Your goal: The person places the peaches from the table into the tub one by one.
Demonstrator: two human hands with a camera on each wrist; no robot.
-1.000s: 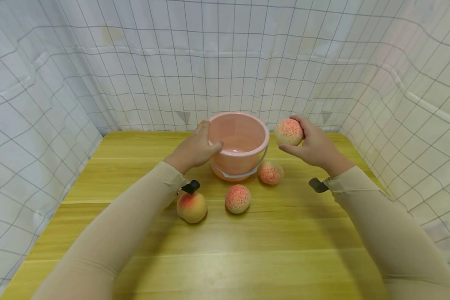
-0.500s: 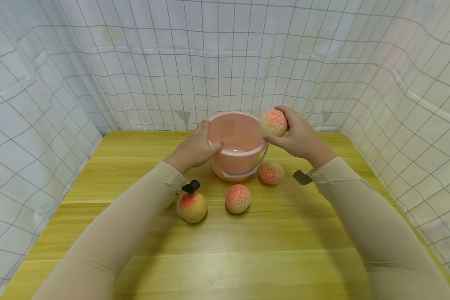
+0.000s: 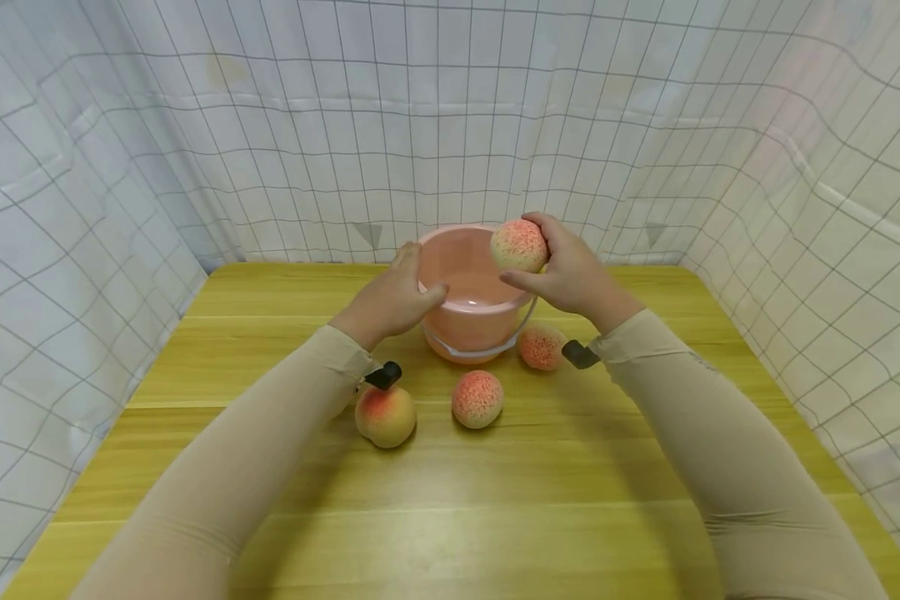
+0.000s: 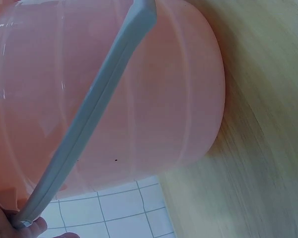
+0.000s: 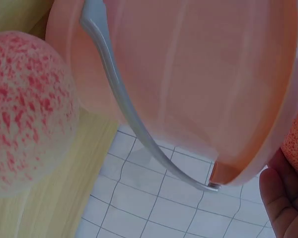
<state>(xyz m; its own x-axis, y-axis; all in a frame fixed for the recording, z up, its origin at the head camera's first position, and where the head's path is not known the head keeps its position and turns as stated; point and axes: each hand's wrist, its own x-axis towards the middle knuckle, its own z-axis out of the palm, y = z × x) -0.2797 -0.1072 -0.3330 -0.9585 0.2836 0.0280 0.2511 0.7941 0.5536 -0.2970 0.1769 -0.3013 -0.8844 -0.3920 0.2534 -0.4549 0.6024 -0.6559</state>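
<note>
Speckled pink-and-cream peach (image 3: 520, 245), round, held in my right hand (image 3: 570, 279); fingers curl over its top and far side, thumb underneath. It sits above the right part of the rim of the round pink plastic bucket (image 3: 471, 321), over the opening, not yet inside. Right wrist view shows only a sliver of this fruit at the frame edge, by my palm.

My left hand (image 3: 390, 298) rests on the bucket's left side, thumb hooked over the rim, fingers wrapped round the outer wall. Left wrist view: the bucket's grey plastic handle (image 4: 92, 111) hangs down across the wall, a fingertip at its lower end.

Bucket stands on the yellow-green wooden table (image 3: 450, 517), toward its far edge.

A second speckled peach (image 3: 542, 346) lies just right of the bucket's base, near touching it. A third speckled peach (image 3: 477, 398) lies in front of the bucket, apart from it. A smoother yellow-and-red peach (image 3: 385, 414) lies front-left of the bucket, close under my left sleeve (image 3: 270, 450).

White gridded cloth (image 3: 450, 125) hangs behind the bucket and on both sides.
</note>
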